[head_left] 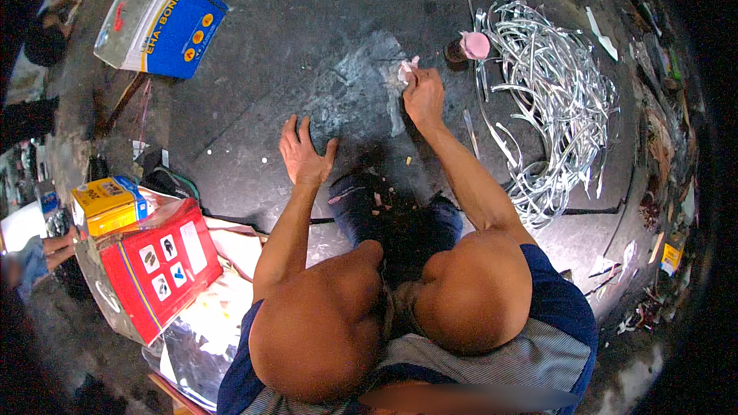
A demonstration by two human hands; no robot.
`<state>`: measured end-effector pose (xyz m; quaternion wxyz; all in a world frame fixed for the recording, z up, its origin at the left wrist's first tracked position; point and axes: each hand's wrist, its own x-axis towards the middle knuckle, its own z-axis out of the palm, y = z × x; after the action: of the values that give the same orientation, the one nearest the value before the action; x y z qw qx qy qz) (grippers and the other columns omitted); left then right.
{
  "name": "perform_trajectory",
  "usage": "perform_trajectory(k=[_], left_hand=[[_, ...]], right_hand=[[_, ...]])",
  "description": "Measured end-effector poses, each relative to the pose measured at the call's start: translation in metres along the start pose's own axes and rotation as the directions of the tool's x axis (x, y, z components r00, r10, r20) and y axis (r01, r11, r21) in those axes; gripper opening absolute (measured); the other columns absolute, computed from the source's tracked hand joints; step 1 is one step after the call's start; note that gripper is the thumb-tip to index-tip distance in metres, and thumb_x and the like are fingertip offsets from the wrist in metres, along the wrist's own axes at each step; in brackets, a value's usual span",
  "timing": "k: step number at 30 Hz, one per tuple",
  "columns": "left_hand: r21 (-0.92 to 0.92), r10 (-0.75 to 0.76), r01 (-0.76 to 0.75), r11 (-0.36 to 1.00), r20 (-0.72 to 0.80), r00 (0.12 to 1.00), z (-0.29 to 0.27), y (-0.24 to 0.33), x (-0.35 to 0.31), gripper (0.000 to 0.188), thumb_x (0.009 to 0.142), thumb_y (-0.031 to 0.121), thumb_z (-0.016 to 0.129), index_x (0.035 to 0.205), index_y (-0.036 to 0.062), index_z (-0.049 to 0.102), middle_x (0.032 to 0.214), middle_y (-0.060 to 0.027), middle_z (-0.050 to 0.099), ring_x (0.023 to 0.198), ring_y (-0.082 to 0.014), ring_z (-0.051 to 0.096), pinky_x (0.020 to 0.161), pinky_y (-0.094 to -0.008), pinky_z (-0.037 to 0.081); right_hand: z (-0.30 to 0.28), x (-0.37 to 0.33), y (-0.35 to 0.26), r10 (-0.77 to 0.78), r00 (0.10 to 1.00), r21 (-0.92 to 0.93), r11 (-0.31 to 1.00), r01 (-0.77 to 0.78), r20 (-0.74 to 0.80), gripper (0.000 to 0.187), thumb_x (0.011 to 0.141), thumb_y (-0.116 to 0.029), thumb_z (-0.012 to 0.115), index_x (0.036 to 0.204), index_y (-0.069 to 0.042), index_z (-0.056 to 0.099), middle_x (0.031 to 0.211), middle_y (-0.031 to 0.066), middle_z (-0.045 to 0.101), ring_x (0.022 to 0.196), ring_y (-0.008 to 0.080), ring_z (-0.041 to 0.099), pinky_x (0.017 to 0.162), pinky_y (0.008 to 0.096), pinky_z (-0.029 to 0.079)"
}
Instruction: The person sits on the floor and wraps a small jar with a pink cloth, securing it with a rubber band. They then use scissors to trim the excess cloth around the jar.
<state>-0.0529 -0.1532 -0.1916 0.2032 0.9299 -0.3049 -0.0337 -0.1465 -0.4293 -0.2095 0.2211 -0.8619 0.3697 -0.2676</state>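
Note:
My left hand rests on the dark, flat work surface with its fingers spread and nothing in it. Farther out and to the right, my right hand is closed on a crumpled pinkish-white rag, which touches the surface. What the rag is made of is hard to make out. A whitish smeared patch covers the middle of the surface between and beyond my hands. Just right of the rag stands a small dark jar with a pink cloth or cover on top.
A tangled heap of shiny silver strips lies on the right. At the far left stands a blue and white tin. Nearer on the left are a red tin and a yellow box. Another person's leg shows at the left edge.

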Motion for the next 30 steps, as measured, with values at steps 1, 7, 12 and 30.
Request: perform_trajectory(k=[1,7,12,30], left_hand=[[0.009,-0.004,0.004,1.000,0.015,1.000,0.000,0.000,0.001,0.080,0.081,0.045,0.078,0.146,0.0109,0.045,0.155,-0.0174,0.038,0.144,-0.0412,0.031,0.119,-0.0532,0.026],[0.064,0.025,-0.025,0.998,0.013,1.000,0.003,-0.006,0.001,0.087,0.080,0.056,0.074,0.147,0.0093,0.044,0.155,-0.0183,0.037,0.143,-0.0416,0.032,0.118,-0.0546,0.025],[0.032,0.046,-0.046,0.998,0.016,0.999,0.002,-0.003,0.004,0.090,0.079,0.057,0.074,0.146,0.0062,0.044,0.156,-0.0214,0.034,0.145,-0.0425,0.029,0.118,-0.0553,0.024],[0.095,-0.029,0.022,0.995,0.079,0.996,-0.006,0.005,0.001,0.094,0.076,0.056,0.078,0.148,0.0094,0.042,0.158,-0.0181,0.030,0.149,-0.0377,0.024,0.122,-0.0502,0.021]], right_hand=[[0.002,0.001,-0.001,0.005,1.000,-0.005,1.000,-0.005,-0.013,0.019,0.091,-0.010,0.061,0.102,-0.002,0.074,0.094,0.0190,0.065,0.091,0.0400,0.062,0.083,0.0499,0.049],[0.011,0.007,0.005,-0.053,0.998,0.053,0.997,0.054,-0.032,0.021,0.083,-0.002,0.064,0.100,-0.002,0.075,0.092,0.0181,0.067,0.086,0.0398,0.063,0.080,0.0472,0.051],[0.008,0.017,0.018,-0.109,0.993,0.017,0.994,0.108,0.054,0.022,0.079,-0.001,0.063,0.096,-0.007,0.076,0.089,0.0141,0.068,0.088,0.0370,0.060,0.080,0.0460,0.048],[-0.012,0.030,0.025,-0.310,0.907,0.148,0.949,0.277,0.286,0.018,0.082,-0.006,0.065,0.094,-0.008,0.078,0.094,0.0171,0.074,0.087,0.0392,0.067,0.080,0.0487,0.053]])
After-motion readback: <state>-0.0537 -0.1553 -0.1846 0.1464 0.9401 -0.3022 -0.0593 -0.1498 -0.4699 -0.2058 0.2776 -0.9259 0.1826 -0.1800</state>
